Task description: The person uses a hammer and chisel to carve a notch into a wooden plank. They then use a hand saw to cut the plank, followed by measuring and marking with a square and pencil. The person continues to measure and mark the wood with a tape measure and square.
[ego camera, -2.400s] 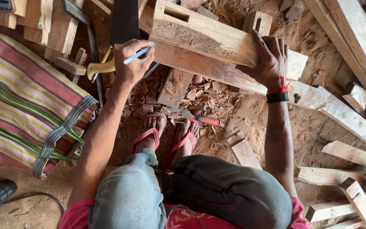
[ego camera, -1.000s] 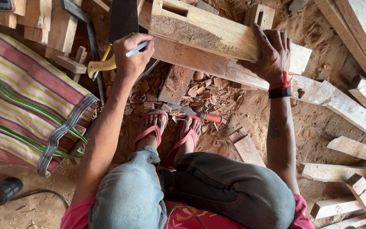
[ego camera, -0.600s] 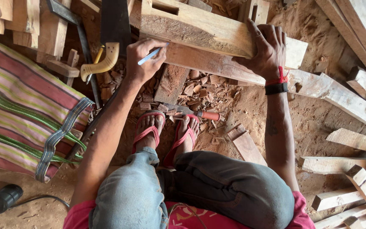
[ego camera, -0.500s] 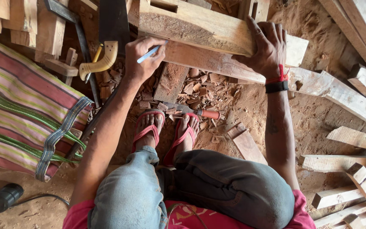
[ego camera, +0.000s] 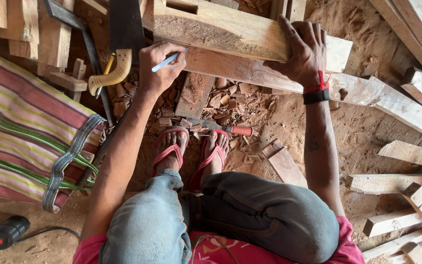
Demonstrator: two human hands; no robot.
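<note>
My left hand [ego camera: 158,66] grips a blue pen [ego camera: 168,60], its tip at the near edge of a thick wooden beam [ego camera: 221,32]. The beam has a rectangular mortise [ego camera: 181,6] cut into its top. It rests across a longer plank [ego camera: 250,73]. My right hand [ego camera: 304,51], with a black and red wristband, presses flat on the beam's right part, fingers spread. I squat with both feet in red sandals [ego camera: 172,146] just below the beam.
A chisel with an orange handle [ego camera: 226,128] lies among wood chips by my toes. A handsaw with a yellow handle [ego camera: 109,77] lies to the left, beside a striped cloth [ego camera: 25,132]. A black power tool [ego camera: 7,231] sits at lower left. Cut timbers [ego camera: 406,151] lie at right.
My left hand with the pen has moved right and closer to the beam's near edge. My right hand has stayed pressed on the beam.
</note>
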